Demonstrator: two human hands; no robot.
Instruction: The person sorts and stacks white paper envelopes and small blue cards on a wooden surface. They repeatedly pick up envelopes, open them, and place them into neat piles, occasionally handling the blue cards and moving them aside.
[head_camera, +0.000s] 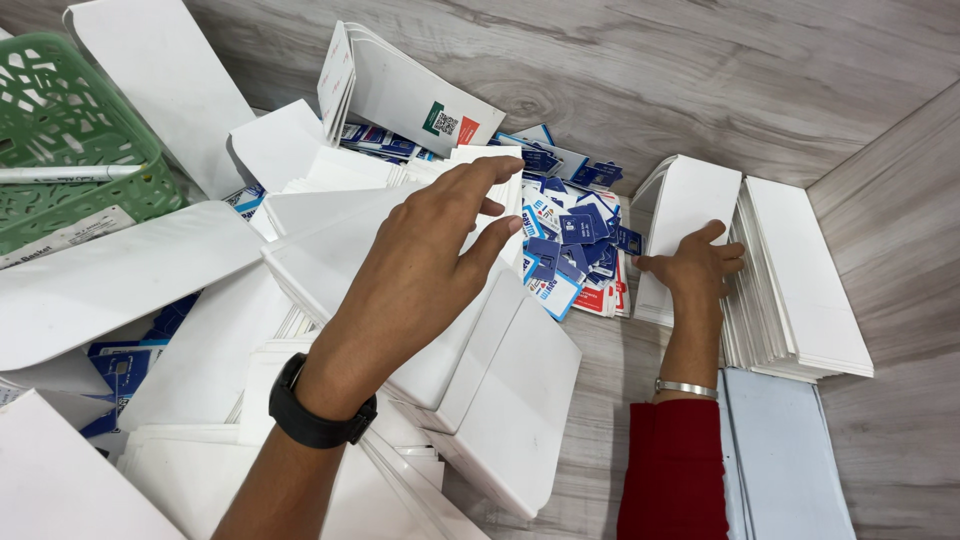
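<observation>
Left hand (430, 245), black watch (318, 410) on wrist, fingers spread, hovering over loose white envelopes (330, 250), fingertips near the pile of small blue cards (572, 235). Right hand (700, 265), silver bracelet (686, 387) and red sleeve (675, 470), pressed flat on a stack of white envelopes (790, 280) standing on edge. Green basket (70, 130) at top left with a white pen (65, 173) in it. All on a grey wood-grain floor (720, 80).

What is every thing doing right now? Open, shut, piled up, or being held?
left hand: open, fingers spread, over the white envelopes
right hand: flat on a white stack
white stack: upright, leaning in a row
small blue cards: loose heap
white envelopes: scattered, overlapping
green basket: holds a pen
</observation>
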